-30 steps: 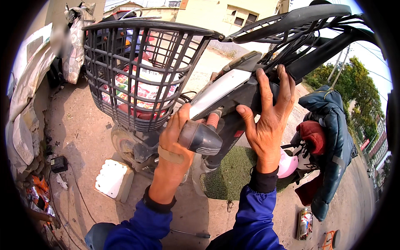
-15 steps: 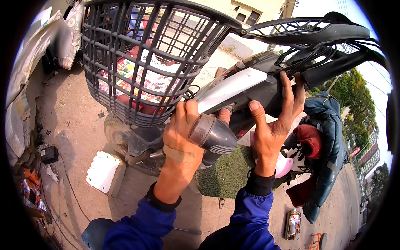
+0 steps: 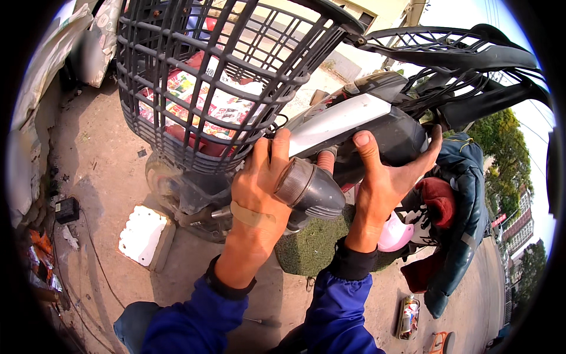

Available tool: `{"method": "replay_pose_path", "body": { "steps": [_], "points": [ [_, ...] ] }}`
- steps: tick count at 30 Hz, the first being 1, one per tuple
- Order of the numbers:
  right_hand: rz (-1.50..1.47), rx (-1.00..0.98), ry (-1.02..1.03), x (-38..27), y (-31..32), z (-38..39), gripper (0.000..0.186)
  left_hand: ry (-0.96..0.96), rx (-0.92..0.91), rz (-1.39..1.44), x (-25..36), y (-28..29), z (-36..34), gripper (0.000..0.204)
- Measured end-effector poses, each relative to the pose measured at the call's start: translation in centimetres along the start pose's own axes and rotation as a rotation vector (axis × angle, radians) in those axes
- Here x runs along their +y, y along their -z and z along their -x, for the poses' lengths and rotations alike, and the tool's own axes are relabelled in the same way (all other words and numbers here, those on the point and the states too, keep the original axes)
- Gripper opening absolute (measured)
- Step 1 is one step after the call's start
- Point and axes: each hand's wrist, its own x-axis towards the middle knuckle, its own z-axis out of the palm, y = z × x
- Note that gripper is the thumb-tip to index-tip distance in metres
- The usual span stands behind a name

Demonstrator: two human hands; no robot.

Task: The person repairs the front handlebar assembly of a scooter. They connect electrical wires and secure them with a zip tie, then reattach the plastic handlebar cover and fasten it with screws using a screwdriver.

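Note:
A scooter with a black plastic basket (image 3: 194, 112) stands tilted before me. Its front panel carries a white strip (image 3: 336, 127) and a dark cover (image 3: 395, 138). My left hand (image 3: 259, 189), with a tan plaster at the wrist, grips the lower end of the panel, fingers and thumb closed on its edges. Beside that palm is a black rounded part with a ribbed ring (image 3: 295, 183); I cannot tell its kind. My right hand (image 3: 383, 183) spans the dark cover's near edge, thumb on one side and fingers stretched to its far end. Some fingers are hidden.
Bundled cables (image 3: 436, 88) run under the black handlebar part. A green mat (image 3: 309, 245), a pink rounded thing (image 3: 396, 232) and a dark padded cover (image 3: 463, 200) lie beyond my right arm. A white foam block (image 3: 144, 236) and a bottle (image 3: 408, 317) are on the ground.
My right hand has shifted down from near the cables onto the panel's near edge, its fingers more spread. My left hand has kept its grip. The whole view has shifted slightly.

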Motion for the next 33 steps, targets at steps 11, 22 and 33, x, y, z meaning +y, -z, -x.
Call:
{"method": "replay_pose_path", "body": {
  "steps": [11,22,33],
  "points": [
    [-0.483,0.043,-0.197,1.0,-2.0,2.6,0.15,-0.007,-0.151,0.018,0.8,1.2,-0.6,0.036],
    [-0.298,0.067,-0.052,-2.3,-2.7,2.4,0.152,-0.266,0.026,-0.107,-0.6,-0.5,-0.8,0.042],
    [-0.423,0.227,-0.011,-2.8,-3.8,2.3,0.137,-0.223,0.025,0.008,-1.5,-1.2,-1.1,0.019]
  ]
}}
